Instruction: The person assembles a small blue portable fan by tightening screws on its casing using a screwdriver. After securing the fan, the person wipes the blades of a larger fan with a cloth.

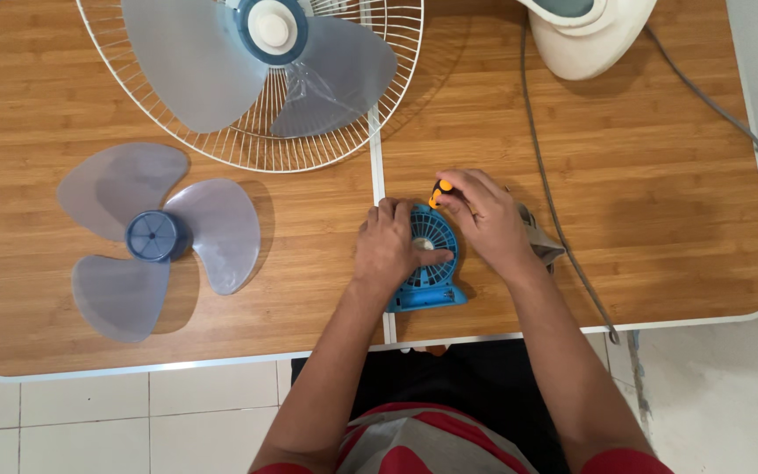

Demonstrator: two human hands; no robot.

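Note:
A small blue handheld fan [427,281] lies flat on the wooden table [660,219] near its front edge. My left hand [388,246] rests on the fan's left side, with the thumb across its round grille. My right hand [484,219] grips a screwdriver with an orange and black handle [439,190], held at the fan's upper right edge. The screwdriver's tip is hidden by my fingers.
A loose translucent three-blade fan propeller with a blue hub [155,237] lies at the left. A white wire fan guard with blades [265,79] sits at the back. A white fan base [585,35] stands at the back right, and its grey cord [554,202] runs down the table.

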